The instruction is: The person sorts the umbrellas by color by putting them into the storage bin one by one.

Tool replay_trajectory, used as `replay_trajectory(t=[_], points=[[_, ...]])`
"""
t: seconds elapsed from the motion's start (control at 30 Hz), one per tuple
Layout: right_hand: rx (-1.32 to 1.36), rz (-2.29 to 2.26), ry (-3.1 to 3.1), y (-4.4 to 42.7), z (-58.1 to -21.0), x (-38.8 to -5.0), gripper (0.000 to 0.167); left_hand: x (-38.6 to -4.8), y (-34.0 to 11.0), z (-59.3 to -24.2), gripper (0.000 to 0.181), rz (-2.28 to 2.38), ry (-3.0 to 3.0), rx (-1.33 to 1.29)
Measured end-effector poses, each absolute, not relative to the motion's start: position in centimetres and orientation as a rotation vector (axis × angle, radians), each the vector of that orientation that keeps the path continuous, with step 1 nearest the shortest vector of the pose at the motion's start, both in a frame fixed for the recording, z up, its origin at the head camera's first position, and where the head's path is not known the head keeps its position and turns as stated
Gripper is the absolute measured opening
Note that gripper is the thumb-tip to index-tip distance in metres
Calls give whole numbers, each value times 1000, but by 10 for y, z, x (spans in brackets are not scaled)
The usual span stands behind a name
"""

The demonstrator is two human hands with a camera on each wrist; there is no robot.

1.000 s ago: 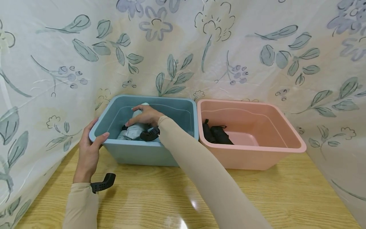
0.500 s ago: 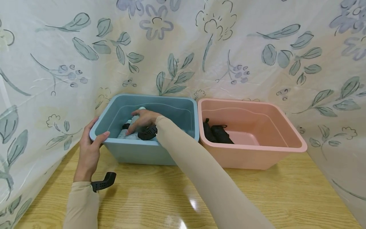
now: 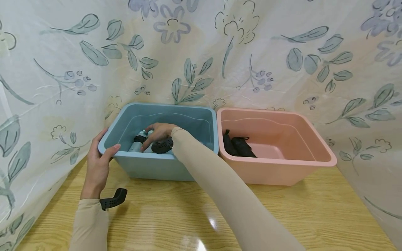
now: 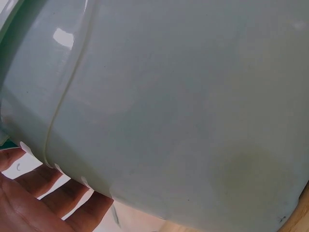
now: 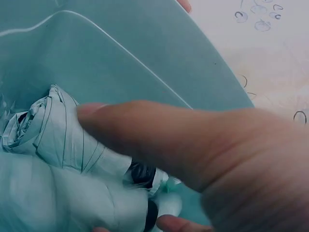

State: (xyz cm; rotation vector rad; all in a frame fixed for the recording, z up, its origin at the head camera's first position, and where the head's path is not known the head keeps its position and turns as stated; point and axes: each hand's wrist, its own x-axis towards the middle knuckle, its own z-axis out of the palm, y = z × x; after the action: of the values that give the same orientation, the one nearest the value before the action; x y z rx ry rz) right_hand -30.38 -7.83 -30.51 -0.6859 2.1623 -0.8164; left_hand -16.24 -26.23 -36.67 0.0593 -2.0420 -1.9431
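In the blue bin [image 3: 125, 165], light-blue folded umbrellas lie side by side. The left one [image 3: 135, 145] has a black band. My right hand [image 3: 158, 132] reaches in over the umbrella beside it, which it partly hides. In the right wrist view that nearer umbrella [image 5: 77, 198] is blurred. The thumb [image 5: 145, 128] is extended and clear of it, above the sharper umbrella [image 5: 67, 135], while fingertips [image 5: 181, 224] show along its lower side. My left hand [image 3: 98, 162] holds the bin's left rim, thumb on top; its fingers [image 4: 63, 193] lie against the outer wall in the left wrist view.
A pink bin [image 3: 273, 174] stands against the blue bin's right side. Inside at its left lie black folded umbrellas [image 3: 243, 148] with straps. Both bins sit on a wood-grain table [image 3: 163, 209], with a flowered sheet [image 3: 201, 45] behind and at the sides.
The right hand has lowered deeper into the blue bin. The umbrella in it has gone from sticking up to lying low beside the other one. The left hand has stayed on the rim.
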Motion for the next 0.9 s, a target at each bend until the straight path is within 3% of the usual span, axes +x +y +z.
replay_trajectory(t=[0.5, 0.9], points=[[-399, -1091, 2134, -63, -289, -303, 77, -168, -259, -370, 66, -1955, -2071, 47], [-569, -1225, 2103, -37, -260, -268, 70, -165, -269, -373, 66, -1978, -2003, 1]])
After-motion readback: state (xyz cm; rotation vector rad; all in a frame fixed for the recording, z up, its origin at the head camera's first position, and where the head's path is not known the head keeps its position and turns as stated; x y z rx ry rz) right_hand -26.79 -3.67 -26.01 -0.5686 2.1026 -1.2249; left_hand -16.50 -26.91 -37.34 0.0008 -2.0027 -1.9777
